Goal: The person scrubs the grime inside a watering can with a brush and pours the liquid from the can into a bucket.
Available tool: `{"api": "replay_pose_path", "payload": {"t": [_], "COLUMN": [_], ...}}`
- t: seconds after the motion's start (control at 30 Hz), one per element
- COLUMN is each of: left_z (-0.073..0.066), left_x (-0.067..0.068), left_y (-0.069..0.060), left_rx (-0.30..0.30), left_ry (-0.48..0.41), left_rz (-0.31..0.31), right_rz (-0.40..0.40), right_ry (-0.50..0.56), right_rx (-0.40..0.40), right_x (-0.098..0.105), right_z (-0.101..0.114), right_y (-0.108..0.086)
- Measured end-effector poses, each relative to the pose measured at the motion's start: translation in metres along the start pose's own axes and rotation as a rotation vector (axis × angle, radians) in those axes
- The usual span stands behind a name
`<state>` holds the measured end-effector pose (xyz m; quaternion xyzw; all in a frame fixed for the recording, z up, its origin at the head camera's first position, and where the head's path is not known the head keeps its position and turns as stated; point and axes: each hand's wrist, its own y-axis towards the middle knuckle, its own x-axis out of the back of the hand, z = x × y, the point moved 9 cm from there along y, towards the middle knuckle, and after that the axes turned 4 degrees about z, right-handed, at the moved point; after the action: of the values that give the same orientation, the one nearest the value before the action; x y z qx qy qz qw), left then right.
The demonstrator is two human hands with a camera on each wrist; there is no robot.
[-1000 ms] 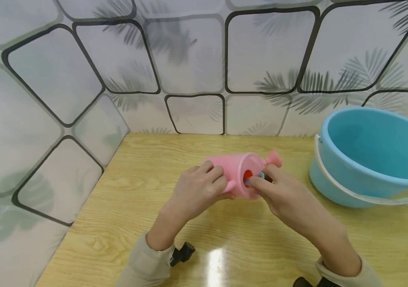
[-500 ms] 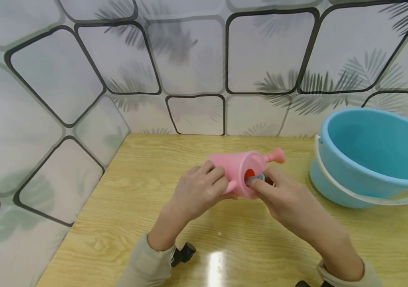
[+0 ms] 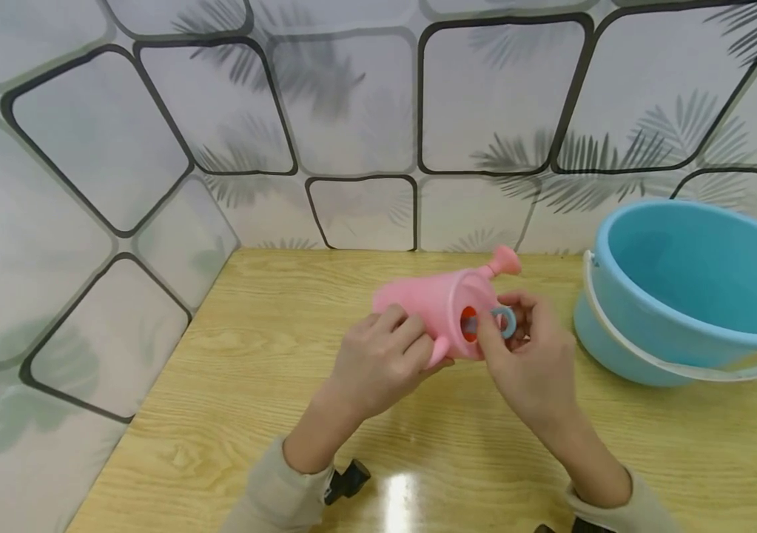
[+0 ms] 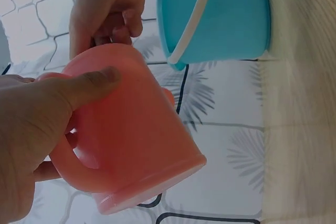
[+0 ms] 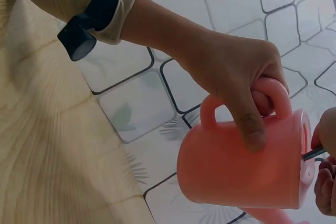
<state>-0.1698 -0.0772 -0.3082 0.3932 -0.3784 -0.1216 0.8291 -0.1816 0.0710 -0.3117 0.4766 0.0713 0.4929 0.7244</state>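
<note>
A pink toy watering can [image 3: 418, 296] is held on its side above the table, its open end facing right. My left hand [image 3: 385, 363] grips its handle, with the thumb lying along the can's wall in the left wrist view. At the opening, my right hand [image 3: 534, 370] pinches a slim item with a light-blue ring end [image 3: 513, 323]. Its dark, thin shaft [image 5: 314, 153] enters the hole in the right wrist view. Its inner end is hidden inside. Something orange-red [image 3: 468, 333] shows in the opening. The pink sprinkler spout [image 3: 505, 261] points to the upper right.
A light-blue bucket [image 3: 658, 318] with a white handle [image 3: 651, 359] stands on the right of the wood-grain table [image 3: 231, 385]. Patterned wall covering [image 3: 365, 104] rises behind the table and along its left side.
The can has tilted, its spout swinging upward. My right hand has turned more upright and shifted slightly right, and the blue ring now shows more clearly outside the hole.
</note>
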Motion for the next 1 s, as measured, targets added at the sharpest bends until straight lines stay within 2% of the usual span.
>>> {"api": "replay_pose_path", "payload": {"t": [0.13, 0.27, 0.37, 0.5, 0.67, 0.8, 0.93, 1.0], "left_z": [-0.006, -0.008, -0.010, -0.010, -0.008, -0.007, -0.008, -0.008], "left_x": [-0.002, -0.004, -0.006, -0.009, -0.009, -0.011, -0.013, -0.012], "left_y": [0.002, 0.003, 0.002, 0.001, 0.000, 0.000, -0.001, 0.000], "left_rx": [-0.010, -0.001, 0.007, 0.033, 0.070, 0.078, 0.084, 0.092], "left_ry": [0.006, 0.007, -0.013, -0.040, -0.036, -0.029, -0.027, -0.037], "left_rz": [0.000, 0.016, 0.027, 0.033, 0.027, 0.034, 0.054, 0.055], "right_rz": [0.083, 0.185, 0.233, 0.253, 0.217, 0.243, 0.363, 0.403], "right_ry": [-0.191, -0.278, -0.354, -0.432, -0.493, -0.536, -0.605, -0.626], "right_rx": [0.036, 0.097, 0.115, 0.128, 0.159, 0.132, 0.049, 0.035], "right_x": [-0.001, -0.004, -0.005, -0.003, 0.006, 0.012, 0.009, 0.006], "right_z": [0.001, 0.005, 0.007, 0.014, 0.030, 0.039, 0.037, 0.034], "right_y": [0.002, 0.003, 0.003, 0.002, 0.002, -0.001, -0.008, -0.011]}}
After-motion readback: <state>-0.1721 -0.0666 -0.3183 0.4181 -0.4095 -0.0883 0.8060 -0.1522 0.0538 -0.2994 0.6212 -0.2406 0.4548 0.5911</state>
